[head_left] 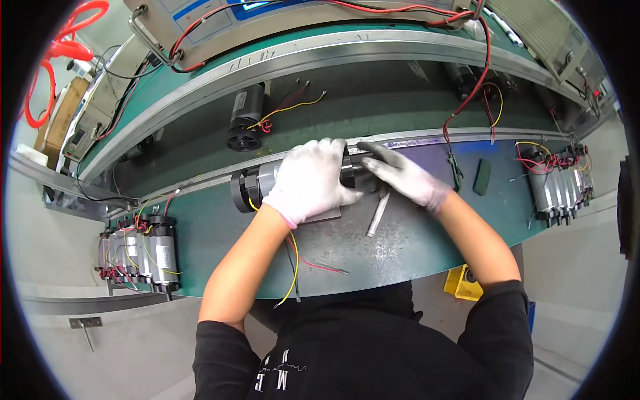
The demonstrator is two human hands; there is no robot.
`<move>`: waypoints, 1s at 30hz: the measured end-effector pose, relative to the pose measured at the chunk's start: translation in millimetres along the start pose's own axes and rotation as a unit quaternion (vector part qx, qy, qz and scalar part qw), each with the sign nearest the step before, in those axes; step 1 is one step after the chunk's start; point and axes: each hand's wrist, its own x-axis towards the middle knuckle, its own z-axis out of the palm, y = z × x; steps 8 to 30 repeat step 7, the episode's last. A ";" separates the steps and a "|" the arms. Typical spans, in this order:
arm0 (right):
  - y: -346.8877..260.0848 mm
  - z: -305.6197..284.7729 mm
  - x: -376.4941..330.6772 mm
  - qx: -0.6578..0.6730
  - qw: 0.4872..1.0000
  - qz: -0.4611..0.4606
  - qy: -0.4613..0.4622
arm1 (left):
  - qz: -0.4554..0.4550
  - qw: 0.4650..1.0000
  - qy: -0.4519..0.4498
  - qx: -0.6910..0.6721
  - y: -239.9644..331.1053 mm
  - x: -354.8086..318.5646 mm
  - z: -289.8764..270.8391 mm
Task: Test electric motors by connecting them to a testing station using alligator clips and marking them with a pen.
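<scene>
A grey cylindrical electric motor [267, 179] with black ends lies sideways on the green bench top. My left hand [312, 177], in a white glove, is wrapped over its middle. At the motor's right end is my right hand [407, 175], in a white glove with darkened fingertips. Its fingers stretch left, apart, beside the dark end piece; whether they touch it is hard to make out. A silver bar-like handle [378, 215] lies below that hand, its upper end hidden. Yellow, red and black wires [295, 267] trail from the motor toward the bench's near edge.
Several similar motors stand at the left [160, 250] and right [550, 183]. Another motor [248, 113] sits beneath the metal-edged shelf [320, 50], which holds an instrument box [280, 25]. A dark green pad [482, 177] lies right; red-black cables [485, 67] hang down. A yellow bin [461, 283] is below.
</scene>
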 end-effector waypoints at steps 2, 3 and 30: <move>-15.2 2.8 4.2 0.155 0.974 0.150 -0.074 | 0.008 1.000 0.010 0.005 -1.5 1.3 3.2; -20.0 3.3 5.0 0.231 0.941 0.221 -0.111 | 0.015 1.000 0.023 0.004 -2.9 0.7 4.9; -18.3 -0.2 6.9 0.241 0.932 0.233 -0.140 | 0.009 1.000 0.010 0.004 2.2 -0.5 -0.5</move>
